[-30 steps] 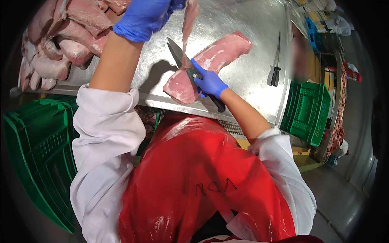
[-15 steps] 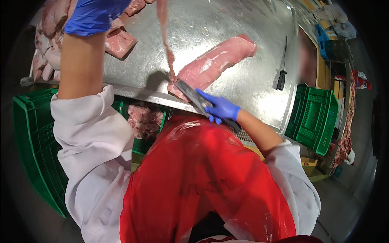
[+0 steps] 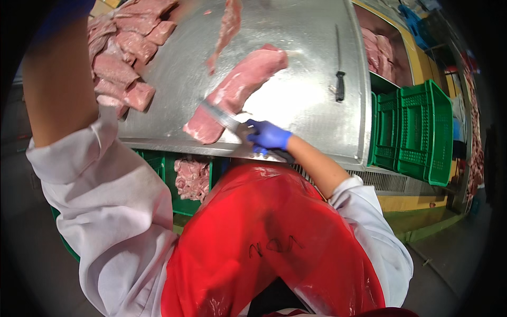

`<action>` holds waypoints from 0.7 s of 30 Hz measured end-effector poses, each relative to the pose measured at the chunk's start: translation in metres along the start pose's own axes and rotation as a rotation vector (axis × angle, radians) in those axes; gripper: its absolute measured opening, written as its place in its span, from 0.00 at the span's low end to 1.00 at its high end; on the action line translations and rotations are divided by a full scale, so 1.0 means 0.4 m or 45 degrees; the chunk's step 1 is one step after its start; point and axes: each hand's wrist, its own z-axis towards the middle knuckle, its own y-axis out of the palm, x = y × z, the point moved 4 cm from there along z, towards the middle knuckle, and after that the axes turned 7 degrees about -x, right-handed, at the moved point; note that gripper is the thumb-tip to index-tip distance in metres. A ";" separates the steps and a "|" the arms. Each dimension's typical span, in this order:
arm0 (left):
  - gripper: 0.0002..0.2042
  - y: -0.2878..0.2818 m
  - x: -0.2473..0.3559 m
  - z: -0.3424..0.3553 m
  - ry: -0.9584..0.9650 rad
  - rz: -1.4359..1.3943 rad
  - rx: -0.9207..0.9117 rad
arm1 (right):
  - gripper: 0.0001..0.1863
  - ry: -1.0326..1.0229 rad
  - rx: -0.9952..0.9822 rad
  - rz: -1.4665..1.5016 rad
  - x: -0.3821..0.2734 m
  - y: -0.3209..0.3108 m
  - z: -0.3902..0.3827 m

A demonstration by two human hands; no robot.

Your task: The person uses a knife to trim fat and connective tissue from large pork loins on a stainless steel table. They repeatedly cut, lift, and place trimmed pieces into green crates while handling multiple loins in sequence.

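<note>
My right hand [image 3: 266, 136] in a blue glove grips a knife [image 3: 222, 116], its blade over the near part of a long pink loin [image 3: 237, 84] on the steel table [image 3: 301, 37]. Beyond the loin a thin strip of meat [image 3: 227, 29] is apart from both hands; I cannot tell whether it rests on the table. My left hand [image 3: 63, 16], also gloved, is raised at the upper left edge, dark and blurred, its fingers hidden. A heap of meat pieces [image 3: 132, 45] lies at the left of the table. A sharpening steel [image 3: 339, 84] lies right of the loin.
Green crates [image 3: 438, 132] stand off the table's right end, below a metal bin [image 3: 401, 47] holding meat [image 3: 377, 53]. A crate [image 3: 185, 206] of meat scraps sits under the near edge, by my red apron [image 3: 253, 211]. Further meat hangs or lies along the far right.
My left hand has moved left toward the edge of view, and the strip it held up is now apart from it. My right hand with the knife has shifted slightly left.
</note>
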 end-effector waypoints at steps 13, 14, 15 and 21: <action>0.25 0.215 -0.912 -0.562 -0.373 1.228 -0.496 | 0.27 0.041 1.051 -0.210 0.292 -0.307 -0.664; 0.29 0.289 -0.969 -0.518 -0.417 1.160 -0.392 | 0.27 -0.157 1.069 -0.684 0.303 -0.314 -0.637; 0.30 0.348 -1.029 -0.495 -0.372 1.288 -0.322 | 0.27 -0.018 1.017 -0.773 0.292 -0.303 -0.606; 0.16 0.533 -1.190 -0.413 -0.856 1.803 -0.561 | 0.26 0.463 0.920 -0.866 0.274 -0.265 -0.530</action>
